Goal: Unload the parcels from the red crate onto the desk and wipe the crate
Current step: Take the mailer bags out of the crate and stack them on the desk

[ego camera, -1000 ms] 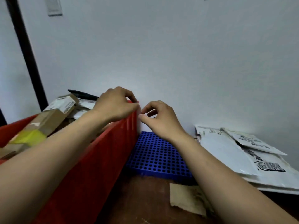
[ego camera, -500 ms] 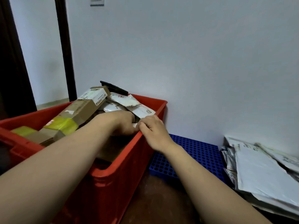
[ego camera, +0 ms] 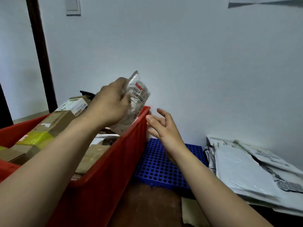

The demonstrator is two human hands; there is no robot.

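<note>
Two hands are in view over the dark brown worktop (ego camera: 147,208). The left hand (ego camera: 111,105) grips a small white plastic mailer pouch with a printed label (ego camera: 139,97), fingers curled round its left edge; the pouch is held tilted above the far right corner of the large red plastic crate (ego camera: 101,185). The right hand (ego camera: 163,126) is empty, fingers spread and relaxed, just beside the crate's right rim and apart from the pouch.

The crate occupies the left side of the worktop. Its contents include a long brown cardboard box with a white label and yellow tape (ego camera: 54,123), further brown cardboard parcels beneath it, and a black item (ego camera: 86,93) at the far rim.

A blue perforated plastic panel (ego camera: 162,167) lies flat against the wall, between the crate and a stack of grey plastic mailer bags (ego camera: 246,176) at the right edge. A tan paper scrap (ego camera: 191,213) lies near the front edge.
</note>
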